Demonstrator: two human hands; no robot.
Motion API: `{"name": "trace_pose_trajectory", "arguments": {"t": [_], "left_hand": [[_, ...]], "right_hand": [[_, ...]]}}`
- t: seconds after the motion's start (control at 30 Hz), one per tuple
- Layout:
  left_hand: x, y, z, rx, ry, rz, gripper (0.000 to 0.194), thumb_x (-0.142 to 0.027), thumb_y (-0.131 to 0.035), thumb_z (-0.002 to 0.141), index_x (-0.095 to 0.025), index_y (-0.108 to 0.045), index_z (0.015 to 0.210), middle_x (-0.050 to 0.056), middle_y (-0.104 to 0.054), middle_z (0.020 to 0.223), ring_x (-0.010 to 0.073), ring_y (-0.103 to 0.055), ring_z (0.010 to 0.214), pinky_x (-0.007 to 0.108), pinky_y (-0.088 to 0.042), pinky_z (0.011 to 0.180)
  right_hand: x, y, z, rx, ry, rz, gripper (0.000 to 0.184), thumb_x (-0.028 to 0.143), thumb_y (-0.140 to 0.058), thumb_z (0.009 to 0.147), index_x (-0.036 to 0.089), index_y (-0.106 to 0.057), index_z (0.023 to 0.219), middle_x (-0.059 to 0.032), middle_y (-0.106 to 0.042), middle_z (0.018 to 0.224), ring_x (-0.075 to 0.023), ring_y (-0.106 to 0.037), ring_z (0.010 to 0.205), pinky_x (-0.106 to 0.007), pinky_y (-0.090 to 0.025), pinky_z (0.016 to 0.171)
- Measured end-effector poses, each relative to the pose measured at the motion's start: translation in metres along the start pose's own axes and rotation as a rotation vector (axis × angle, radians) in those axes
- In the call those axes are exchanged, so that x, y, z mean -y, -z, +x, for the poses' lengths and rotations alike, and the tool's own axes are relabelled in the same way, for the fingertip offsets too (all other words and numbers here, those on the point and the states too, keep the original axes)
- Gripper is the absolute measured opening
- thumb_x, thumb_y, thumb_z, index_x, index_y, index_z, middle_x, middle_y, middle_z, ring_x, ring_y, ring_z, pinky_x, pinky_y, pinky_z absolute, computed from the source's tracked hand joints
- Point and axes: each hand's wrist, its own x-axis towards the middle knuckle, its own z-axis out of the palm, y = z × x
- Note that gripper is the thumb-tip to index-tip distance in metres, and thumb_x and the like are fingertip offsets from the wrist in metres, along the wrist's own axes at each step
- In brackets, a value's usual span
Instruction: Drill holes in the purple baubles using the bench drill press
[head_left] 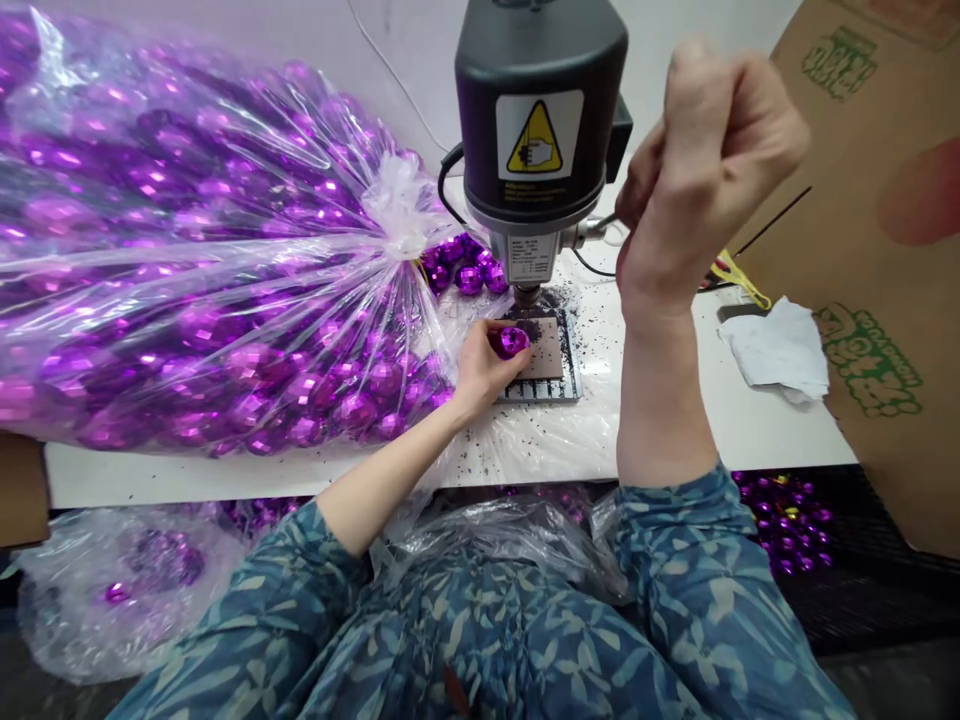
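My left hand (pixel 484 365) pinches a small shiny purple faceted ball (pixel 513 342) and holds it on the metal base plate (pixel 551 365) under the spindle of a grey bench press machine (pixel 540 130). My right hand (pixel 697 170) is raised to the right of the machine head, its fingers wrapped around the machine's thin metal lever (pixel 604 224). A yellow warning label is on the front of the machine head.
A large clear plastic bag (pixel 187 270) full of purple balls lies on the white table at the left. Loose purple balls (pixel 465 265) sit behind the machine. A brown cardboard box (pixel 877 250) stands at the right, a crumpled white cloth (pixel 780 350) beside it. More purple balls (pixel 787 515) lie below the table edge.
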Motion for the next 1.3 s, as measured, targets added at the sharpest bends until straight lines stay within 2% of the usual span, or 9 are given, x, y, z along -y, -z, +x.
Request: {"name": "trace_pose_trajectory", "arguments": {"t": [0.07, 0.2, 0.33, 0.47, 0.6, 0.73, 0.87, 1.03, 1.3], "left_hand": [[-0.004, 0.02, -0.024, 0.103, -0.039, 0.005, 0.039, -0.025, -0.081, 0.077, -0.019, -0.054, 0.105, 0.005, -0.069, 0.097, 0.0168, -0.068, 0.082, 0.033, -0.059, 0.072], [0.008, 0.059, -0.092, 0.651, -0.292, 0.143, 0.035, -0.032, -0.076, 0.081, -0.019, -0.057, 0.107, 0.006, -0.07, 0.099, 0.0179, -0.069, 0.085, 0.031, -0.059, 0.073], [0.04, 0.077, -0.149, 0.99, -0.737, 0.719, 0.044, -0.018, -0.066, 0.086, -0.015, -0.059, 0.129, 0.019, -0.068, 0.129, 0.0276, -0.069, 0.105, 0.04, -0.059, 0.086], [0.054, 0.083, -0.173, 0.873, -0.939, 1.002, 0.053, -0.005, -0.057, 0.087, -0.012, -0.059, 0.139, 0.022, -0.058, 0.149, 0.0296, -0.067, 0.12, 0.044, -0.052, 0.105], [0.04, 0.088, -0.15, 0.96, -0.96, 0.81, 0.055, -0.01, -0.061, 0.087, -0.015, -0.057, 0.141, 0.019, -0.064, 0.143, 0.0274, -0.068, 0.118, 0.041, -0.056, 0.101], [0.021, 0.09, -0.077, 0.679, -0.775, 0.682, 0.047, -0.004, -0.049, 0.094, -0.019, -0.055, 0.138, 0.015, -0.064, 0.143, 0.0261, -0.058, 0.137, 0.046, -0.052, 0.112], [0.019, 0.089, -0.015, 0.547, -0.543, 0.886, 0.081, -0.028, -0.083, 0.08, -0.015, -0.044, 0.15, 0.024, -0.038, 0.165, 0.0454, -0.025, 0.159, 0.069, -0.027, 0.125], [0.035, 0.087, -0.009, 0.517, -0.538, 1.037, 0.066, -0.011, -0.066, 0.087, -0.022, -0.049, 0.15, 0.02, -0.037, 0.168, 0.0428, -0.019, 0.162, 0.071, -0.016, 0.128], [0.055, 0.097, 0.008, 0.284, -0.419, 0.973, 0.083, 0.003, -0.054, 0.078, -0.025, -0.045, 0.155, 0.014, -0.04, 0.166, 0.0432, -0.016, 0.162, 0.074, -0.015, 0.128]], "right_hand": [[-0.003, -0.004, 0.008, -0.011, 0.016, 0.032, 0.044, 0.006, -0.053, 0.093, 0.028, -0.028, 0.063, 0.013, -0.024, 0.043, -0.0043, -0.022, 0.035, -0.028, -0.026, 0.048], [-0.004, -0.005, 0.006, -0.027, 0.008, 0.009, 0.042, 0.007, -0.051, 0.095, 0.028, -0.029, 0.064, 0.0134, -0.021, 0.046, -0.0025, -0.023, 0.035, -0.024, -0.026, 0.047], [0.001, -0.006, 0.002, -0.039, -0.009, 0.004, 0.041, 0.012, -0.049, 0.096, 0.026, -0.029, 0.063, 0.0129, -0.021, 0.045, -0.0014, -0.023, 0.035, -0.022, -0.023, 0.045], [0.002, -0.007, 0.002, -0.044, 0.007, 0.041, 0.039, 0.044, -0.062, 0.082, 0.025, -0.032, 0.063, 0.0123, -0.026, 0.044, -0.0025, -0.021, 0.035, -0.025, -0.02, 0.044], [0.0, -0.005, 0.002, -0.052, -0.003, 0.022, 0.046, 0.055, -0.061, 0.077, 0.026, -0.029, 0.062, 0.0119, -0.027, 0.043, -0.0029, -0.02, 0.035, -0.027, -0.019, 0.043], [-0.001, -0.003, 0.001, -0.054, -0.003, 0.022, 0.048, 0.056, -0.062, 0.078, 0.026, -0.029, 0.062, 0.0119, -0.03, 0.042, -0.0029, -0.023, 0.034, -0.027, -0.02, 0.043], [0.0, -0.001, 0.0, -0.039, -0.014, 0.02, 0.052, 0.061, -0.064, 0.076, 0.025, -0.03, 0.061, 0.0123, -0.029, 0.042, -0.0025, -0.023, 0.034, -0.026, -0.022, 0.041], [0.003, 0.0, -0.004, -0.027, -0.009, -0.014, 0.056, 0.065, -0.062, 0.08, 0.025, -0.028, 0.062, 0.0117, -0.027, 0.043, -0.0037, -0.023, 0.035, -0.027, -0.023, 0.039], [0.002, 0.002, -0.007, -0.037, -0.03, -0.072, 0.059, 0.071, -0.056, 0.079, 0.023, -0.026, 0.063, 0.0121, -0.028, 0.044, 0.0002, -0.024, 0.036, -0.023, -0.023, 0.042]]}}
